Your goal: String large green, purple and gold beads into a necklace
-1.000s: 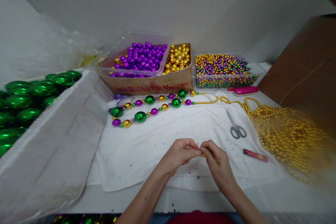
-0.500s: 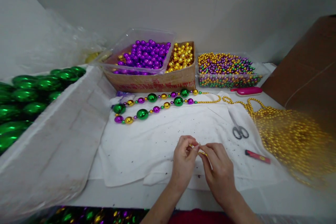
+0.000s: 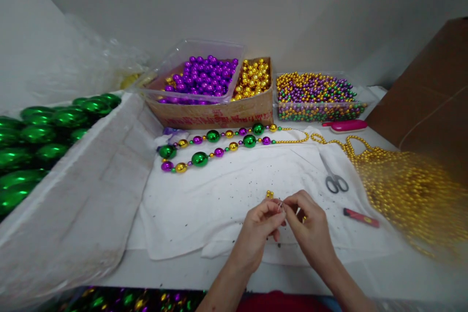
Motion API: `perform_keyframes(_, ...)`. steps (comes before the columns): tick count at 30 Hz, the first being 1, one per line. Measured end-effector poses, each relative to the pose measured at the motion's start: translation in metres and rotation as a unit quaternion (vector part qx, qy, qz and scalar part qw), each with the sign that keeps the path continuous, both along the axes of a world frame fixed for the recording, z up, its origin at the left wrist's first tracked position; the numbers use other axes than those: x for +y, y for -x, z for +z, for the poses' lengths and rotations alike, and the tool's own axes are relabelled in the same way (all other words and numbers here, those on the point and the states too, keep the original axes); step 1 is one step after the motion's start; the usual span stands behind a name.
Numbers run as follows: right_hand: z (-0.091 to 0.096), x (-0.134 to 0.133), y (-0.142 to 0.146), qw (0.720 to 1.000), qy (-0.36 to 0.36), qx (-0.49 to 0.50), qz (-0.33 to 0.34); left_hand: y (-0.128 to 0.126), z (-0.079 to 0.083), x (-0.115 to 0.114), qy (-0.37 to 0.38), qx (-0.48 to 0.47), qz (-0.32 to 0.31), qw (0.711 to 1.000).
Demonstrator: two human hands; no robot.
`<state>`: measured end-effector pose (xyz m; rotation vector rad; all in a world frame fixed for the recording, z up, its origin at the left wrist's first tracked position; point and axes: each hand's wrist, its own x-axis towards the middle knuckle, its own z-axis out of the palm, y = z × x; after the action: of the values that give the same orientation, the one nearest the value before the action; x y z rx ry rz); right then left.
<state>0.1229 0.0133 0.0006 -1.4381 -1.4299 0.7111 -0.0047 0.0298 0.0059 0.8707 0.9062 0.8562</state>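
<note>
My left hand (image 3: 260, 226) and my right hand (image 3: 310, 226) meet fingertip to fingertip above a white cloth (image 3: 219, 200), both pinched on a short strand of small gold beads (image 3: 270, 194) whose end sticks up above my left fingers. A finished necklace (image 3: 219, 146) of large green, purple and gold beads lies stretched across the cloth's far edge. Scissors (image 3: 334, 179) and a red lighter (image 3: 360, 217) lie on the cloth to the right of my hands.
A cardboard box (image 3: 215, 112) holds purple and gold balls; a clear tub (image 3: 318, 95) holds small mixed beads. A pink tool (image 3: 345, 126) lies before it. Gold bead strands (image 3: 405, 190) pile at right. Green balls (image 3: 44, 131) fill a white box at left.
My hands stayed pinched together over the cloth, shifting slightly and working the strand; its gold bead end now pokes up above my left fingers. The view moved a little.
</note>
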Motion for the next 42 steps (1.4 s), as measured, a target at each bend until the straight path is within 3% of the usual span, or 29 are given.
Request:
perform_keyframes(2,0.001,0.001,-0.001,0.994,0.054,0.094,0.022,0.003,0.002,0.0,0.041,-0.018,-0.033,0.998)
perform_keyframes(5,0.001,-0.001,-0.004,0.983,0.076,0.161,0.036,0.004,0.003,-0.001,0.06,-0.007,-0.037,0.998)
perform_keyframes(14,0.005,-0.016,-0.016,0.953,0.123,0.27,0.06,-0.005,0.0,-0.004,-0.006,0.052,0.012,0.999)
perform_keyframes(17,0.004,-0.019,-0.015,0.957,0.123,0.255,0.061,-0.006,-0.004,-0.005,-0.043,0.073,0.01,0.996)
perform_keyframes(22,-0.002,-0.019,-0.01,0.971,0.129,0.201,0.002,-0.007,-0.005,-0.008,-0.115,0.112,0.033,0.987)
perform_keyframes(26,-0.002,-0.018,-0.009,0.98,0.111,0.163,-0.008,-0.005,-0.005,-0.011,-0.132,0.134,0.033,0.982)
perform_keyframes(31,-0.001,-0.017,-0.011,0.983,0.085,0.161,-0.003,-0.003,-0.005,-0.014,-0.052,0.065,0.005,0.997)
perform_keyframes(35,-0.008,-0.016,-0.015,0.942,0.166,0.291,-0.015,-0.002,-0.006,-0.015,0.033,-0.008,0.012,0.999)
perform_keyframes(38,-0.009,-0.016,-0.018,0.924,0.19,0.332,-0.009,-0.001,-0.007,-0.013,0.073,-0.072,-0.013,0.995)
perform_keyframes(40,-0.005,-0.015,-0.021,0.934,0.175,0.311,-0.012,-0.001,-0.008,-0.012,0.094,-0.095,-0.04,0.99)
perform_keyframes(42,0.002,-0.012,-0.024,0.964,0.117,0.239,-0.03,0.0,-0.009,-0.012,0.105,-0.087,-0.065,0.988)
